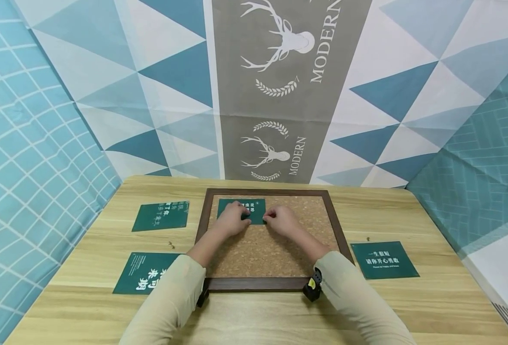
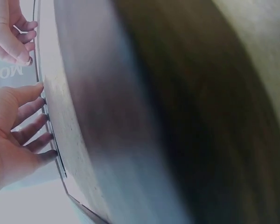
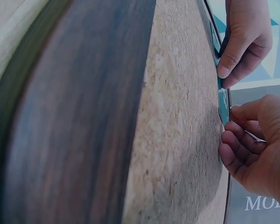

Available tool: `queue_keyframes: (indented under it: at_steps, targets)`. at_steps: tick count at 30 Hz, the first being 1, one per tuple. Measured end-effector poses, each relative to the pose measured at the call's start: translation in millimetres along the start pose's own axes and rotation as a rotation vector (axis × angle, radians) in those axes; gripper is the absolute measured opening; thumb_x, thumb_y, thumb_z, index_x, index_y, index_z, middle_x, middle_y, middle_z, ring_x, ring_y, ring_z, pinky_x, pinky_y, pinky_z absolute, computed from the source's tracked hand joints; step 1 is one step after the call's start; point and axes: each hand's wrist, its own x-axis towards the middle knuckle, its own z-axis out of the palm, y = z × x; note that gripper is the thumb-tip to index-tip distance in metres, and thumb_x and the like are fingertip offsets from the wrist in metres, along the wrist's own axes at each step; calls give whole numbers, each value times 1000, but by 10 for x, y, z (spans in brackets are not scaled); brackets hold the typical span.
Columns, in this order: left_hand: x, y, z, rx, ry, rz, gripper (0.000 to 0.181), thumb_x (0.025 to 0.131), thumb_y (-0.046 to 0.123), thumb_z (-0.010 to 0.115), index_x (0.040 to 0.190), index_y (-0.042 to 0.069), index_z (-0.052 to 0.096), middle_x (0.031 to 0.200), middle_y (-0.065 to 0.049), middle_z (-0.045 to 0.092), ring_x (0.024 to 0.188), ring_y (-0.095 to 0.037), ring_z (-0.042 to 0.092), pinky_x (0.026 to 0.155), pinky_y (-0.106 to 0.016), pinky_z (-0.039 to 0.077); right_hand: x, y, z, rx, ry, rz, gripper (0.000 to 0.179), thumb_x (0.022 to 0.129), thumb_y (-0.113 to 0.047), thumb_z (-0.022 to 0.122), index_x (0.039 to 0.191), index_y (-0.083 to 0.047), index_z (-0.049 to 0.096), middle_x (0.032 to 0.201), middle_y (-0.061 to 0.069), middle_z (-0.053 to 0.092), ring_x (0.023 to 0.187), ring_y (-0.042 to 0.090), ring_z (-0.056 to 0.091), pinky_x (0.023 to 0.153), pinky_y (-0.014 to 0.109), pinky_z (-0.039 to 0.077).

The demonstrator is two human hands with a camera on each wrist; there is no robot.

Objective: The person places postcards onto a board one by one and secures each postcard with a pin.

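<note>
A green card (image 1: 255, 206) with white characters lies on the cork board (image 1: 267, 254), near the top left of its dark brown frame. My left hand (image 1: 232, 218) covers the middle of this card, its spread fingertips touching down. Seen from the left wrist, that hand (image 2: 16, 133) has its fingers apart. At the card's lower right corner, my right hand (image 1: 282, 220) brings thumb and forefinger together on the edge. In the right wrist view the right hand's (image 3: 261, 140) other fingers curl beneath; whether anything tiny sits in the pinch is hidden.
Two more green cards, an upper one (image 1: 161, 215) and a lower one (image 1: 148, 273), lie left of the board on the wooden table (image 1: 254, 318). Another card (image 1: 384, 259) lies to the right. Tiny brown bits (image 1: 171, 245) are beside the board. Patterned cloth (image 1: 176, 86) hangs behind.
</note>
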Motion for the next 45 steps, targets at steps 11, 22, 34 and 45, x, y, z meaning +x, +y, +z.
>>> queue_keyframes:
  at_steps: [11,22,34,45]
  targets:
    - [11,3,-21,-12,-8,-7,28,89,22,64,112,7,68,124,-16,54,122,-34,46,101,-46,42,53,-17,41,-16,-9,25,15,91,-16,60,86,-8,72,80,1,67,70,10,57,64,25,47]
    - [18,-5,-10,-16,-3,-3,27,88,22,65,111,6,68,121,-16,55,119,-34,48,99,-46,43,100,-12,41,0,-39,16,15,89,-12,60,84,-3,72,78,3,68,69,12,57,62,25,47]
    - [40,-33,25,-19,4,-2,26,87,22,66,108,6,69,118,-15,56,117,-34,49,98,-46,43,167,-30,-11,93,-89,149,16,86,-13,63,80,-2,73,57,-2,53,49,9,37,45,21,27]
    - [36,7,-21,-26,-8,-28,27,87,21,66,109,6,69,118,-15,56,117,-32,49,99,-45,43,294,-35,-50,121,-163,268,34,84,-15,66,55,-10,51,48,-3,44,46,10,38,43,23,30]
